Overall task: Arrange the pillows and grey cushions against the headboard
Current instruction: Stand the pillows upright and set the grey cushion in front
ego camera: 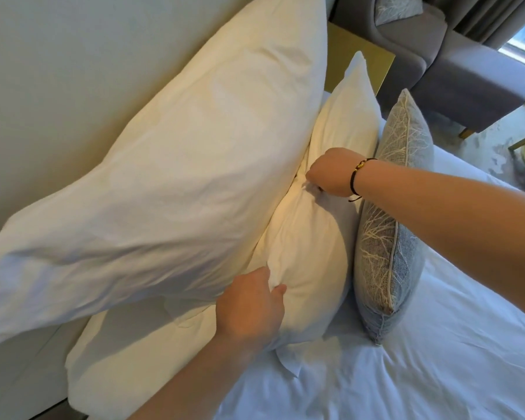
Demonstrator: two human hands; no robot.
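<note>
A large white pillow (152, 183) leans against the cream headboard (58, 65), blurred at its lower left end. In front of it stands a second white pillow (312, 253). My left hand (249, 310) pinches that pillow's near edge. My right hand (331, 174), with a black bracelet at the wrist, grips its upper edge where the two pillows meet. A grey cushion (388, 225) with a pale branch pattern stands on edge against the second pillow, under my right forearm. Another white pillow (128, 359) lies low at the bottom left.
The white bed sheet (437, 344) spreads to the right and front. A gold bedside table (361, 53) sits beyond the pillows. A grey armchair (455, 68) with a patterned cushion (397, 7) stands at the top right, by curtains and a window.
</note>
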